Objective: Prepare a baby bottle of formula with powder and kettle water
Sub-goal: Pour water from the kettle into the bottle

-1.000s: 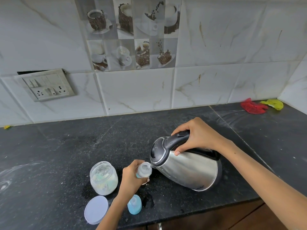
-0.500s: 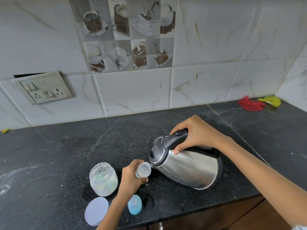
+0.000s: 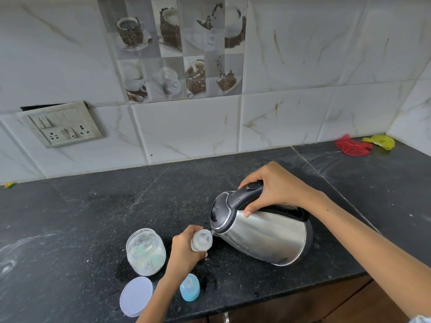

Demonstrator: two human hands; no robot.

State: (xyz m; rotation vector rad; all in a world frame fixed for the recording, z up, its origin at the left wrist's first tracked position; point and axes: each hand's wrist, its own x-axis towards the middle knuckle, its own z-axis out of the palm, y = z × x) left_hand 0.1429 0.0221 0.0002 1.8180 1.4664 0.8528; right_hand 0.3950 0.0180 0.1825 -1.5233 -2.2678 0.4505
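At the far left, on the white marble-patterned tiled wall (image 3: pixel 186 129), a grey switch-and-socket plate (image 3: pixel 63 123) is seen, tilted, with a dark gap above it. Further right on the wall, a panel of tiles printed with coffee cups (image 3: pixel 172 50) is set. Below lies the black speckled stone counter (image 3: pixel 81 217), on which pale smears are visible at its left.

Near the front edge of the counter, a clear round plastic jar holding pale powder (image 3: pixel 146 251) is stood upright and uncovered, with something pale blue-green seen inside it. Its flat round white lid (image 3: pixel 136 295) is laid just in front of it, at the counter's edge. To the right of the lid, a small blue translucent bottle cap (image 3: pixel 190 287) is stood on the counter, beside the left forearm.

The small clear baby bottle (image 3: pixel 202 240) is gripped by the left hand (image 3: pixel 185 249), whose fingers are curled round its body; its open mouth is turned toward the kettle. The spout of the stainless-steel electric kettle with a black lid and handle (image 3: pixel 263 234) is held right at the bottle's rim. The kettle is tilted to the left, and its black handle is clasped by the right hand (image 3: pixel 272 186), fingers wrapped over the top and thumb underneath. Dark wet patches are seen on the counter below the bottle.

At the far right, by the wall corner, a crumpled red cloth (image 3: pixel 352 148) and a yellow one (image 3: pixel 382 141) are laid just beside each other.
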